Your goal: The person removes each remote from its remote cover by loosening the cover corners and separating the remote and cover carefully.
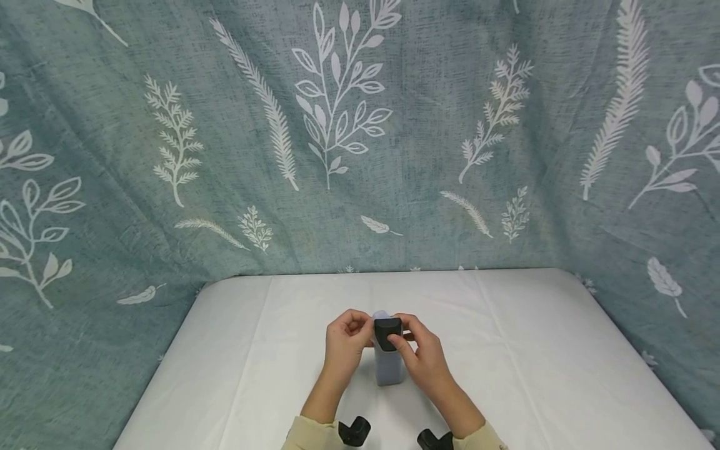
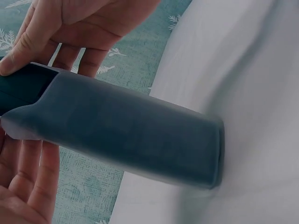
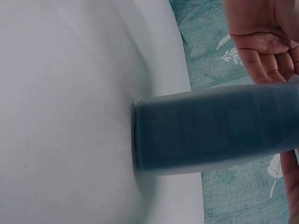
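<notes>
From my station, nearest are dark wrist pieces (image 1: 354,431) beside cream sleeves (image 1: 308,434). Just ahead, I see the right hand (image 1: 424,359) clamping thumb and fingers on a black piece (image 1: 387,330) in the top of the grey container (image 1: 388,370). The left hand (image 1: 344,344) pinches the container's upper rim (I can't make out every fingertip). The container stands upright on the white table (image 1: 292,375); beyond hangs leaf-printed green cloth (image 1: 419,156).
</notes>
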`<action>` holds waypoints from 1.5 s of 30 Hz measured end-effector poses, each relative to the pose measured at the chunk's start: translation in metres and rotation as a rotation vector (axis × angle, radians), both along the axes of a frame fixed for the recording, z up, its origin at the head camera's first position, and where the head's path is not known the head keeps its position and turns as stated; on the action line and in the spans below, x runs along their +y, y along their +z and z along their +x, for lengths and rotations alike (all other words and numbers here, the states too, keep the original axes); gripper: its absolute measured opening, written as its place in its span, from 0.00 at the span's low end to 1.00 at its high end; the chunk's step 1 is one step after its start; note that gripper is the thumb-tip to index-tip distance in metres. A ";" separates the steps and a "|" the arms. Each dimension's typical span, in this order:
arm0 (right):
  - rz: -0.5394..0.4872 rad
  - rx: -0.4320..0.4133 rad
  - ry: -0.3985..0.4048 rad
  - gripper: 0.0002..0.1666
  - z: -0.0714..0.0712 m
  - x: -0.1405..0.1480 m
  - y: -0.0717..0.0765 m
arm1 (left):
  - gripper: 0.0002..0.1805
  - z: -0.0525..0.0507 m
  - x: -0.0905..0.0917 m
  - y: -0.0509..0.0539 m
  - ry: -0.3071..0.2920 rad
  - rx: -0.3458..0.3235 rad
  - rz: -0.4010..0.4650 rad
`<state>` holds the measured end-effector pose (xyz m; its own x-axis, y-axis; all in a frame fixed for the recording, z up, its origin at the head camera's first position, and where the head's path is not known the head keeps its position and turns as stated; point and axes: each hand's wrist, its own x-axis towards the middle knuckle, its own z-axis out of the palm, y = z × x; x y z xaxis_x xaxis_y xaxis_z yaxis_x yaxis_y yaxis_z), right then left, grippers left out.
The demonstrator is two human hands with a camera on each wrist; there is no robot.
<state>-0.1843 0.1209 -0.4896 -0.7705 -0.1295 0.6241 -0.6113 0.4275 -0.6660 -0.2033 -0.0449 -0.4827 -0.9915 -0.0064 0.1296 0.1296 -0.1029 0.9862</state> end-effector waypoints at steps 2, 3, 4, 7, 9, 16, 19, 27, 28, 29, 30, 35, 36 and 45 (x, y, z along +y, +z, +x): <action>0.003 -0.003 -0.005 0.19 0.000 0.000 -0.001 | 0.08 0.000 0.000 -0.001 -0.006 -0.010 0.014; 0.005 -0.004 -0.008 0.19 0.000 0.000 -0.001 | 0.08 0.000 0.000 -0.001 -0.008 -0.014 0.017; 0.005 -0.007 -0.011 0.19 0.000 0.001 -0.002 | 0.08 0.000 0.000 -0.001 -0.009 -0.019 0.019; 0.011 -0.007 -0.019 0.19 0.000 0.001 -0.004 | 0.09 0.000 0.001 -0.003 -0.008 -0.039 0.020; 0.013 -0.009 -0.023 0.19 0.000 0.001 -0.006 | 0.08 0.001 0.002 -0.004 -0.001 -0.049 0.011; 0.020 -0.030 -0.032 0.20 0.001 0.002 -0.012 | 0.06 0.005 0.006 -0.008 0.044 0.001 -0.055; 0.049 -0.039 -0.047 0.19 0.003 0.003 -0.017 | 0.05 0.006 0.006 -0.013 0.051 0.046 -0.097; 0.073 -0.050 -0.059 0.17 0.005 0.003 -0.024 | 0.07 0.009 0.004 -0.025 0.067 0.101 -0.144; 0.075 -0.049 -0.061 0.17 0.005 0.003 -0.024 | 0.07 0.009 0.005 -0.025 0.072 0.101 -0.148; 0.077 -0.046 -0.064 0.17 0.005 0.003 -0.024 | 0.08 0.010 0.005 -0.025 0.078 0.099 -0.149; 0.079 -0.044 -0.067 0.17 0.004 0.003 -0.024 | 0.08 0.010 0.005 -0.025 0.082 0.095 -0.149; 0.086 -0.063 -0.072 0.17 0.003 0.003 -0.025 | 0.09 0.013 0.006 -0.027 0.090 0.068 -0.147; 0.086 -0.070 -0.074 0.17 0.003 0.003 -0.025 | 0.10 0.014 0.006 -0.028 0.085 0.063 -0.146; 0.102 -0.103 -0.058 0.18 0.004 0.003 -0.029 | 0.20 0.023 0.003 -0.035 -0.020 0.063 -0.108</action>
